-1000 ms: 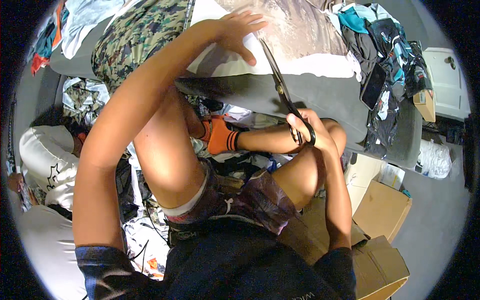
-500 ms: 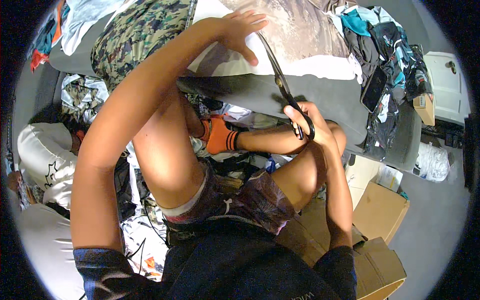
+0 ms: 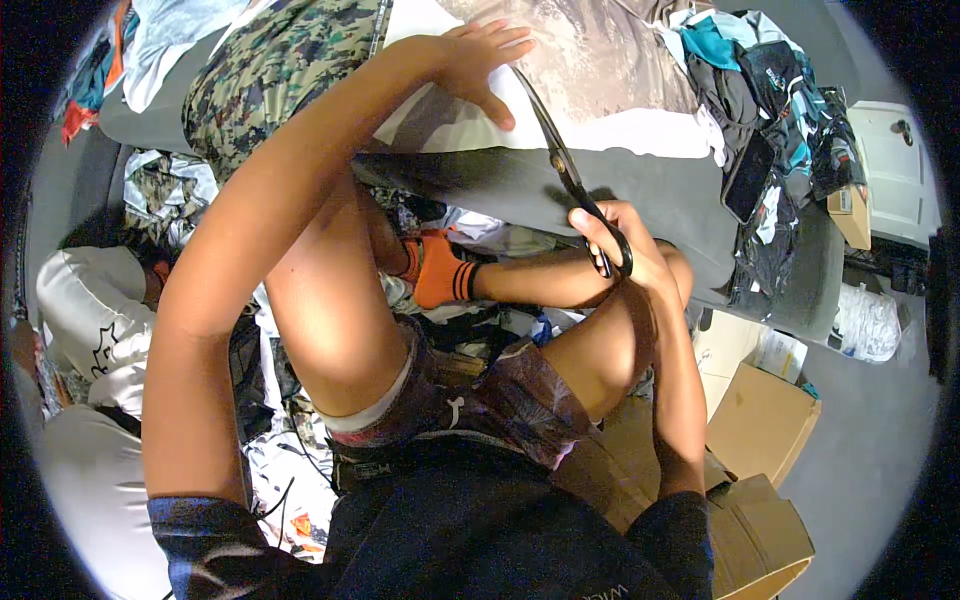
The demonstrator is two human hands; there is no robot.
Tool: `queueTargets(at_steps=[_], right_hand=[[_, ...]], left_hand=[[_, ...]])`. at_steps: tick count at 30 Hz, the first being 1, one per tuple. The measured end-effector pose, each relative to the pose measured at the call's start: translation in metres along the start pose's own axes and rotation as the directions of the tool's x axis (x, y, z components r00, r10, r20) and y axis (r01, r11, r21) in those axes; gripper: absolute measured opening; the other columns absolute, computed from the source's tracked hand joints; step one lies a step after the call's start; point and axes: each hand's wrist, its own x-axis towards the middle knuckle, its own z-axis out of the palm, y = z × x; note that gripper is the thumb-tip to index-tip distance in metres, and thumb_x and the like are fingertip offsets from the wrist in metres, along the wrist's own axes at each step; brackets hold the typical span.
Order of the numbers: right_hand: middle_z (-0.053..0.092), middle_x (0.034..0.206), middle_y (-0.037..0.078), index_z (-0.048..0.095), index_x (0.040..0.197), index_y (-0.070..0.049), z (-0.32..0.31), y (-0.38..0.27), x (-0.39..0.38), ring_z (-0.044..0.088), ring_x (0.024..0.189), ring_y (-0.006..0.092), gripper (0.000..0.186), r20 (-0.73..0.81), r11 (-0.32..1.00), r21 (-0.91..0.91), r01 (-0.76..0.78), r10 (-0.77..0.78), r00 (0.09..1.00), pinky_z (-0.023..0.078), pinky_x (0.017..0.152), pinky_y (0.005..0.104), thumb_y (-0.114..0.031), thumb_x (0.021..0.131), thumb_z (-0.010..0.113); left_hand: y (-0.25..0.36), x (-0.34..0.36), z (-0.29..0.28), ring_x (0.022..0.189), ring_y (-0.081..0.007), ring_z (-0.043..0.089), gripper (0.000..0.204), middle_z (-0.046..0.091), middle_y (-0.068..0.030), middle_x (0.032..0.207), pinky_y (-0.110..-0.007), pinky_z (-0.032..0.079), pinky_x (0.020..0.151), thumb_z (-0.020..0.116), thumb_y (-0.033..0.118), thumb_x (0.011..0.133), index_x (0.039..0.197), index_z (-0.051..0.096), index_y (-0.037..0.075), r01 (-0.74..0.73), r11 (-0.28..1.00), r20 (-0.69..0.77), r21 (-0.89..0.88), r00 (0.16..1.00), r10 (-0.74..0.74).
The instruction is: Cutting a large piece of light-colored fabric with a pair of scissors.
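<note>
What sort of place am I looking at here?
Probably a small garment workroom, though it could be a home corner: long black-handled scissors in the right hand, digital-camouflage fabric draped over a grey surface, and loose cloth heaped below.

There are two hands, one left hand [image 3: 482,75] and one right hand [image 3: 635,250]; one pair of scissors [image 3: 561,163]; two orange socks [image 3: 440,275]; one phone [image 3: 746,177]; and, far right, one white door [image 3: 892,165] and one small cardboard box [image 3: 851,217]. The heaped clothes [image 3: 712,45] cannot be counted.
</note>
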Motion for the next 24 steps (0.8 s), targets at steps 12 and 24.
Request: queueTargets(at_steps=[12, 24], right_hand=[[0.041, 0.046, -0.002, 0.047, 0.055, -0.01, -0.0011, 0.0028, 0.0006, 0.038, 0.04, 0.0063, 0.047, 0.009, 1.0, -0.002, 0.004, -0.004, 1.0, 0.029, 0.036, 0.0213, -0.042, 0.087, 0.062], [0.037, 0.047, -0.004, 0.046, 0.053, -0.011, -0.0025, 0.0086, 0.0011, 0.032, 0.041, 0.0049, 0.048, 0.006, 0.998, -0.031, 0.056, -0.056, 0.998, 0.025, 0.036, 0.0212, -0.039, 0.088, 0.062]], left_hand=[[-0.001, -0.0001, -0.0012, 0.141, -0.0252, 0.015, 0.124, 0.017, -0.004, 0.154, -0.041, 0.018, 0.113, 0.057, 0.085, 0.054, 0.146, 0.023, 0.011, -0.017, 1.0, -0.003, 0.018, 1.0, 0.017], [-0.0017, 0.0009, 0.0004, 0.141, -0.0257, 0.015, 0.124, 0.017, -0.0058, 0.154, -0.041, 0.017, 0.113, 0.059, 0.084, 0.054, 0.146, 0.022, 0.01, -0.022, 1.0, -0.019, -0.004, 1.0, 0.022]])
